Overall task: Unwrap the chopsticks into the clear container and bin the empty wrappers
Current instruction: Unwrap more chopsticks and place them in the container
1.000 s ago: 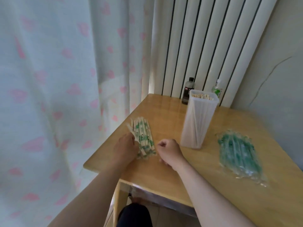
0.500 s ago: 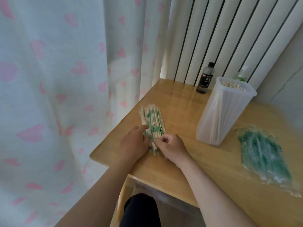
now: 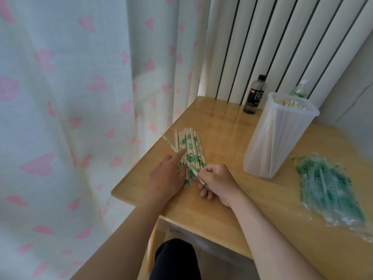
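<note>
Pile: paper-wrapped, green-printed chopsticks [image 3: 189, 148] at wooden table's [image 3: 232, 209] left edge.
Left hand [image 3: 167, 178]: lies open on pile, index finger straight.
Right hand [image 3: 219, 183]: curled fingers pinch one wrapped pair [image 3: 169, 143], slanting across pile.
Container: tall clear plastic tub [image 3: 278, 138], upright right of pile.

Left side is basically all curtain [image 3: 60, 98], sheer white with pink hearts, and soft daylight glows through the fabric. Right next to it there's a tall white column radiator [image 3: 262, 47] with dark gaps between the tubes. A light-wood table [image 3: 222, 209] sits right in front of it, and the top is glossy enough to catch pale reflections of those tubes. Far right is a plain greyish wall [image 3: 353, 87] with a thin dark line running across it. A bit of tan floor [image 3: 212, 267] peeks out under the table's near edge.
</note>
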The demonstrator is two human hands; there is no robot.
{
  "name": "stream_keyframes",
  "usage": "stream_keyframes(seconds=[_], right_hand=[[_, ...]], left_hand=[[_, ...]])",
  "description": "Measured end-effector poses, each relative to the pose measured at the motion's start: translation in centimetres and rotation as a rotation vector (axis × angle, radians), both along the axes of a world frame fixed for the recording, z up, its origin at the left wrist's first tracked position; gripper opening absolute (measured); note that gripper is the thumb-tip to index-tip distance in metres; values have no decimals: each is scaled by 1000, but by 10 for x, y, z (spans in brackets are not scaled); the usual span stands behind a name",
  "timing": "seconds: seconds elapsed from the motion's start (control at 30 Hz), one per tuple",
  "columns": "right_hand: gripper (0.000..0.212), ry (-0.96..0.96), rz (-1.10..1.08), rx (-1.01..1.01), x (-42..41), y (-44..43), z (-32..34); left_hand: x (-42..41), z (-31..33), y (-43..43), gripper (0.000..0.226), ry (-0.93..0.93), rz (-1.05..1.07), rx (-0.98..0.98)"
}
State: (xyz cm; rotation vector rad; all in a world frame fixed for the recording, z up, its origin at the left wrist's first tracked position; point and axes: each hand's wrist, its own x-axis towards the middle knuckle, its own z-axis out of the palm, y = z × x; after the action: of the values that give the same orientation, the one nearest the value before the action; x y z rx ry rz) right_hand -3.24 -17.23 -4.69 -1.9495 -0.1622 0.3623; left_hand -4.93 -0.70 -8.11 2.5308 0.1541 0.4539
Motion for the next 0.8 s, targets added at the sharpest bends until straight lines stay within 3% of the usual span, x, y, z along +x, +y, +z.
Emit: stream_keyframes(seconds=[0.17,0.3,0.53,0.6,0.8], right_hand=[[18,69,-13,169,1,-12,4],[8,106,-257,490,2,-21,5],[9,139,-535,820,10,-39,10],[8,142,-548,867,11,-42,8],[10,185,-449,839,2,-16,-1]], left_hand=[[-5,1,-4,39,-117,65,33],[-4,-7,-5,22,-348,136,330],[1,-10,-12,17,-343,21,427],[2,-11,-12,9,-338,-29,422],[3,-15,-8,27,-364,-44,471]])
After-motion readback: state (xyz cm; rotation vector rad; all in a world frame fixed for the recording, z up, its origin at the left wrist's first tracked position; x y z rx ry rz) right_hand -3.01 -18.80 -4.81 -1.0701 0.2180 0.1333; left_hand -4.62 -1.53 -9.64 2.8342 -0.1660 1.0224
